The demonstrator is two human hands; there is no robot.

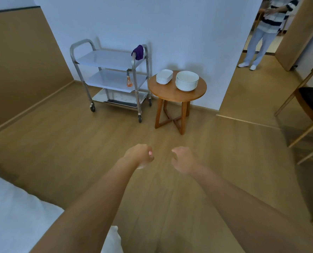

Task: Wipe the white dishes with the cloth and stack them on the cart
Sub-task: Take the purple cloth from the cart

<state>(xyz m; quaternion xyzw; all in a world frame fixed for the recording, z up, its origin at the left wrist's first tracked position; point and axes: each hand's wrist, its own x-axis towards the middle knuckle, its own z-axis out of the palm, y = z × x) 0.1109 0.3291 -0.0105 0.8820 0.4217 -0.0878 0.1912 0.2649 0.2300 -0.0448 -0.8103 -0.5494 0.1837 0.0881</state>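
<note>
Both hands, the left hand (140,155) and right hand (183,158), hang loosely curled and apparently empty at lower centre, well short of the purple cloth (138,52) on the cart (82,45) and the white dishes (187,80) on the table (170,93), upper centre.

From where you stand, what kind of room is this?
Probably a hotel or guest room being serviced. White bedding shows at lower left, a steel service cart stands against the wall, and stacked white dishes wait on a small round wooden table.

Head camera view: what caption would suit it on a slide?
Empty hands approach stacked white dishes beside a steel cart.
</note>
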